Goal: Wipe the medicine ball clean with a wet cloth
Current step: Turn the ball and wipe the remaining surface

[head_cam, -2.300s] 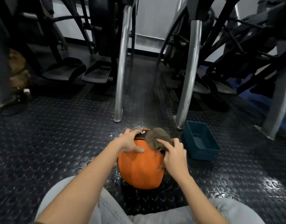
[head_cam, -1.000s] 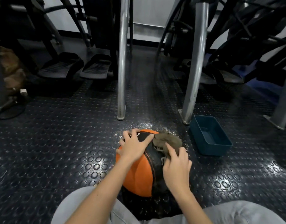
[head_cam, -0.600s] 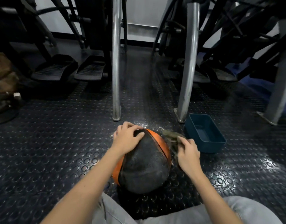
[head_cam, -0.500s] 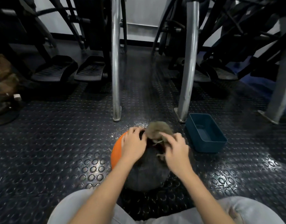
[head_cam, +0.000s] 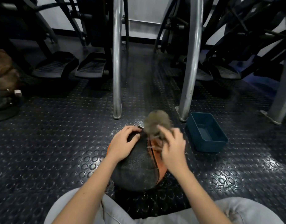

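An orange and black medicine ball [head_cam: 139, 168] sits on the studded rubber floor between my knees, its black panel facing up. My left hand [head_cam: 123, 143] rests on the ball's top left with its fingers curved over the surface. My right hand [head_cam: 172, 147] grips a bunched grey-brown cloth [head_cam: 156, 122] and holds it at the ball's far top edge. The right hand and the cloth are blurred by motion. Loose threads of the cloth trail over the orange panel.
A dark teal plastic tub [head_cam: 207, 131] stands on the floor just right of the ball. Two chrome machine legs [head_cam: 117, 62] [head_cam: 190, 62] rise beyond the ball. Black pedals [head_cam: 90, 65] and exercise machines fill the back. Wet specks glint on the floor by the ball.
The ball has turned, so the black panel faces up and orange now shows at the right. My right hand has rubbed the cloth across the top to the far edge.
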Tool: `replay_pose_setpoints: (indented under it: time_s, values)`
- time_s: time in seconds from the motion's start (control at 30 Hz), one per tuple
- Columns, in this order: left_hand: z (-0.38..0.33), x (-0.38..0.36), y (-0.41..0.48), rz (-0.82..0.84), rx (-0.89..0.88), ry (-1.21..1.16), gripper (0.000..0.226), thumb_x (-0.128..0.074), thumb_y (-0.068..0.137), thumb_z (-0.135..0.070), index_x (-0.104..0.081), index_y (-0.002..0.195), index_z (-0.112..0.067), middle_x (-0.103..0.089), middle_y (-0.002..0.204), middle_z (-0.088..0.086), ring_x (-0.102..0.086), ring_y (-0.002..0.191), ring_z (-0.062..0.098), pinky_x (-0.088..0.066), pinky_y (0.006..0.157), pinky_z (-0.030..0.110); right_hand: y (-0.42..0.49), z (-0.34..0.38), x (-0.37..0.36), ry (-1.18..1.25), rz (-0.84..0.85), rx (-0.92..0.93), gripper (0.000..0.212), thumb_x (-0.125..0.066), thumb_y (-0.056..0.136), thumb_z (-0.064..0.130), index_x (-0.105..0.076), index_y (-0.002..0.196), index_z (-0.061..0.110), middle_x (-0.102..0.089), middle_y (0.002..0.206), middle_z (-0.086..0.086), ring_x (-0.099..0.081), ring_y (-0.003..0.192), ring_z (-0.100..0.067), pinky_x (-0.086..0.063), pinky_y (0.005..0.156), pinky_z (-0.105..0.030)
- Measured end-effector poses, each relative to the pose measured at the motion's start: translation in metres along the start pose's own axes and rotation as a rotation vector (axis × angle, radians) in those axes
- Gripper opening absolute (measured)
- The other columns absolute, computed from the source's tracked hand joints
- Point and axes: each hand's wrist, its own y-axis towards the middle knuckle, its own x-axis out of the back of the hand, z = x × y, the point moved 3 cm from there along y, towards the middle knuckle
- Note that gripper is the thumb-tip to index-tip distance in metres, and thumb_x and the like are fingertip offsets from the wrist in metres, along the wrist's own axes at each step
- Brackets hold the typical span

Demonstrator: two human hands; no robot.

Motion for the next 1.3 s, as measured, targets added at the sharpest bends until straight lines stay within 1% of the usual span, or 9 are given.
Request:
replay_pose_setpoints:
  time_s: [0.23,0.37,0.47,0.6,0.67,0.77,0.87,1.1,1.3]
  values:
    - [0.007,0.008,-0.003,0.028,0.013,-0.053,0.016,-0.055,0.094,-0.032,-0.060,0.105,-0.043,-0.050,0.117,-0.027,-0.048,0.110,-0.002,-0.036,0.089,0.024,-0.019,-0.068,0.003,-0.324,0.280,-0.474,0.046,-0.039,0.094,0.006,-0.050,0.134,0.024,-0.044,0.118,-0.004,-0.039,0.116,-0.023,-0.026,0.098,-0.041]
    - [0.014,0.013,0.002,-0.006,0.060,-0.101,0.016,-0.055,0.094,-0.030,-0.058,0.101,-0.044,-0.050,0.111,-0.030,-0.049,0.109,-0.001,-0.036,0.090,0.025,0.000,-0.018,0.018,-0.005,-0.004,-0.196,0.046,-0.041,0.091,0.001,-0.055,0.128,0.024,-0.046,0.109,-0.001,-0.040,0.105,-0.017,-0.022,0.086,-0.029]
    - [0.019,0.015,0.002,-0.015,0.079,-0.127,0.016,-0.054,0.095,-0.028,-0.058,0.102,-0.042,-0.052,0.112,-0.026,-0.050,0.111,0.002,-0.038,0.093,0.028,-0.014,-0.005,-0.007,-0.028,0.017,0.036,0.050,-0.041,0.085,0.005,-0.056,0.128,0.026,-0.047,0.107,-0.001,-0.039,0.098,-0.013,-0.021,0.080,-0.028]
    - [0.024,0.018,-0.006,-0.042,0.085,-0.130,0.017,-0.052,0.096,-0.027,-0.057,0.104,-0.041,-0.050,0.113,-0.028,-0.048,0.111,0.000,-0.036,0.090,0.025,-0.029,-0.073,-0.024,-0.275,0.333,-0.478,0.049,-0.041,0.092,0.006,-0.049,0.136,0.026,-0.047,0.122,-0.007,-0.041,0.119,-0.023,-0.026,0.101,-0.042]
    - [0.027,0.020,-0.009,-0.038,0.091,-0.141,0.016,-0.052,0.095,-0.030,-0.056,0.103,-0.043,-0.049,0.114,-0.030,-0.048,0.111,-0.001,-0.035,0.089,0.025,-0.024,-0.078,-0.011,-0.294,0.321,-0.567,0.047,-0.040,0.093,0.005,-0.048,0.137,0.021,-0.046,0.122,-0.008,-0.039,0.120,-0.026,-0.025,0.102,-0.043]
    - [0.027,0.022,-0.005,-0.046,0.094,-0.159,0.014,-0.050,0.093,-0.037,-0.054,0.099,-0.049,-0.051,0.115,-0.027,-0.049,0.112,0.000,-0.037,0.091,0.027,-0.005,-0.036,0.003,-0.054,0.032,-0.319,0.040,-0.040,0.095,0.004,-0.053,0.130,0.016,-0.046,0.113,-0.005,-0.040,0.108,-0.019,-0.024,0.093,-0.034]
    - [0.026,0.019,-0.006,-0.043,0.093,-0.144,0.017,-0.052,0.095,-0.028,-0.057,0.103,-0.042,-0.052,0.118,-0.020,-0.049,0.112,0.002,-0.037,0.093,0.028,-0.011,0.003,-0.009,0.057,0.011,-0.013,0.048,-0.038,0.085,0.006,-0.057,0.127,0.022,-0.043,0.104,0.003,-0.036,0.096,-0.009,-0.020,0.081,-0.024]
    - [0.020,0.018,-0.014,-0.057,0.081,-0.101,0.018,-0.053,0.095,-0.029,-0.056,0.104,-0.044,-0.052,0.118,-0.025,-0.048,0.110,-0.001,-0.035,0.090,0.026,0.006,-0.030,0.000,-0.215,0.216,-0.332,0.041,-0.038,0.096,0.008,-0.053,0.130,0.025,-0.042,0.110,0.002,-0.040,0.115,-0.020,-0.022,0.100,-0.039]
    - [0.023,0.018,-0.014,-0.097,0.072,-0.117,0.019,-0.054,0.095,-0.029,-0.053,0.100,-0.048,-0.049,0.110,-0.032,-0.048,0.106,-0.004,-0.037,0.091,0.026,-0.013,0.019,-0.011,-0.085,0.078,0.150,0.048,-0.037,0.083,0.014,-0.056,0.124,0.030,-0.048,0.102,-0.001,-0.040,0.095,-0.013,-0.024,0.081,-0.032]
